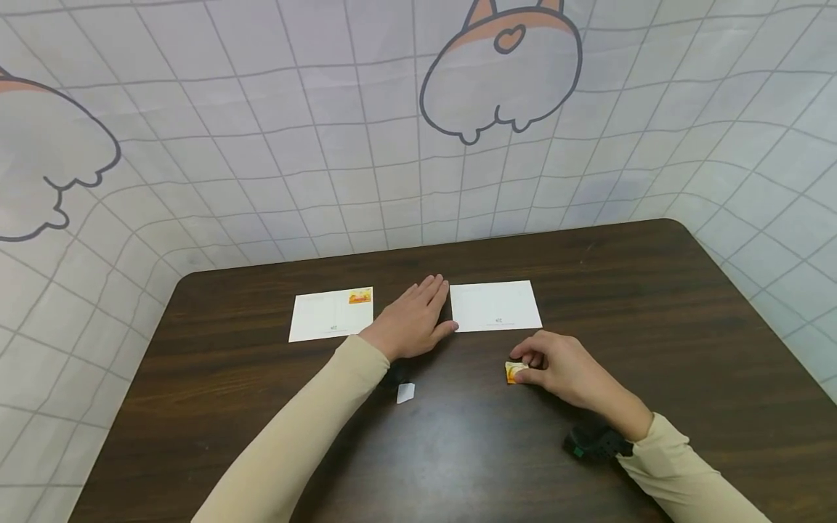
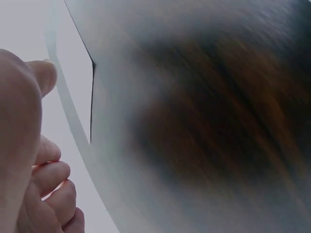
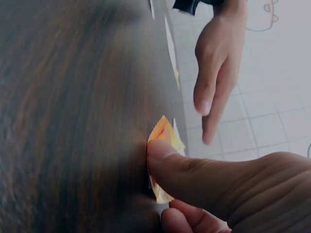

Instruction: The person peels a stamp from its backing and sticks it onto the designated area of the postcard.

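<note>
My right hand (image 1: pixel 565 370) pinches a small orange-and-yellow postage stamp (image 1: pixel 513 372) between thumb and fingers, low over the dark table. In the right wrist view the stamp (image 3: pixel 163 128) shows its serrated edge and a slight bend under the thumb. My left hand (image 1: pixel 415 319) has its fingers stretched out beside the left edge of a blank white postcard (image 1: pixel 495 305). Its thumb is close to that card's lower left corner; whether it touches cannot be told. Left of this hand lies another postcard (image 1: pixel 327 316) with a similar stamp (image 1: pixel 360 296) at its upper right corner.
A small white paper scrap (image 1: pixel 405 393) lies on the brown wooden table (image 1: pixel 458 450), below my left wrist. Behind and beside the table hangs a white gridded cloth (image 1: pixel 340 160) with cartoon drawings. A black device (image 1: pixel 595 439) is on my right wrist.
</note>
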`<state>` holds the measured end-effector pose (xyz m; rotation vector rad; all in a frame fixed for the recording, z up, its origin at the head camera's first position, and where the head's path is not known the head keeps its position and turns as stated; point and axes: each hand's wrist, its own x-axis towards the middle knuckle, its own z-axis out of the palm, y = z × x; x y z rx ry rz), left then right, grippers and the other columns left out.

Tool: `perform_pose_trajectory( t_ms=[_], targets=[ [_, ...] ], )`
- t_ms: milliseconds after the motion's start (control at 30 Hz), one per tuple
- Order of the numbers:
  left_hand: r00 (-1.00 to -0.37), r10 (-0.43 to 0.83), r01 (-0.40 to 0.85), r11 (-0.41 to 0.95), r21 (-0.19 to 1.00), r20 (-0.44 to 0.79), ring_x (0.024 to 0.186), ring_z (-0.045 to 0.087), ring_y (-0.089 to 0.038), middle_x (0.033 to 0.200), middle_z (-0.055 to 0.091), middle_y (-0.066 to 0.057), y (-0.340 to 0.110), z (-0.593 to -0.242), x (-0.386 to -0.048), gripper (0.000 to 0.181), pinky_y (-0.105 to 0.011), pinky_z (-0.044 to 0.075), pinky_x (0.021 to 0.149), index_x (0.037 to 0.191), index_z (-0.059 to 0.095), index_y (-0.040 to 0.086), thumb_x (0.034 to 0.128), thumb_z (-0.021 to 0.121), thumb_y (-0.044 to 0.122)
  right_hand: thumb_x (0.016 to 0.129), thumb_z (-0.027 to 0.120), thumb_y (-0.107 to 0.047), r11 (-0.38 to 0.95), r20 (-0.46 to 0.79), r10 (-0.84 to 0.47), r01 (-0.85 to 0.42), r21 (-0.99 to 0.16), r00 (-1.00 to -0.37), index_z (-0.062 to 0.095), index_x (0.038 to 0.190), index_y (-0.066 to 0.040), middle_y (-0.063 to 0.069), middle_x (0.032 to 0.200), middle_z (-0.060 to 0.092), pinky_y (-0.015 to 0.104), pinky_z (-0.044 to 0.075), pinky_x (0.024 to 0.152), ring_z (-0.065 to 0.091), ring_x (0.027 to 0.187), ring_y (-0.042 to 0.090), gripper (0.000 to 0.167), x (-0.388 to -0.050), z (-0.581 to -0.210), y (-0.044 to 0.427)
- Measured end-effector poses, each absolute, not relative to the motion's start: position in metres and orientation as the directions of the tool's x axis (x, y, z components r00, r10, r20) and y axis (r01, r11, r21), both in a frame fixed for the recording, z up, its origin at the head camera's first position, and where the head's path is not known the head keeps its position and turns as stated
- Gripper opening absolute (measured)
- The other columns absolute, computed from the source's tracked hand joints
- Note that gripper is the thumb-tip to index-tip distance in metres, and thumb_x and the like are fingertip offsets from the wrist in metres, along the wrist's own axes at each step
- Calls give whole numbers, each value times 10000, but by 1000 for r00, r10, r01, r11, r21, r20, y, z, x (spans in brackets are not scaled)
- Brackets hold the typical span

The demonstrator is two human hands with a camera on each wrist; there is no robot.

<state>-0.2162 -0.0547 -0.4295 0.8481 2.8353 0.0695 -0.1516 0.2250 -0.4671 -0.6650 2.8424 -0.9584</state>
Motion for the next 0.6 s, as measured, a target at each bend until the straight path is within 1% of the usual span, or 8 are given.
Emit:
perform_pose_trajectory(
  t_ms=[200, 400, 600],
  targets=[
    [-818, 541, 540, 839, 67, -196, 1646, 152, -257, 1752, 171, -127, -42, -433, -220, 755, -401, 183, 1347, 1652, 178, 30, 1101, 400, 495, 820, 873, -150, 708, 82, -417, -381, -595, -905, 769, 998, -121, -74, 847, 647, 192, 492, 672, 534, 756, -1, 208, -150, -467, 223],
    [-817, 534, 535, 843, 59, -219, 1649, 138, -249, 1756, 156, -117, -31, -436, -224, 737, -396, 183, 1346, 1656, 169, 42, 1106, 392, 479, 822, 874, -161, 716, 84, -409, -376, -588, -909, 750, 941, -156, -66, 867, 658, 203, 504, 690, 567, 781, 31, 172, -149, -467, 223],
    [-818, 525, 526, 848, 64, -235, 1647, 149, -252, 1754, 164, -124, -28, -438, -225, 704, -397, 193, 1344, 1652, 188, 40, 1115, 380, 452, 816, 881, -171, 717, 96, -415, -390, -578, -905, 686, 901, -181, -60, 894, 644, 218, 512, 716, 578, 809, 49, 214, -149, -468, 224]
  ],
)
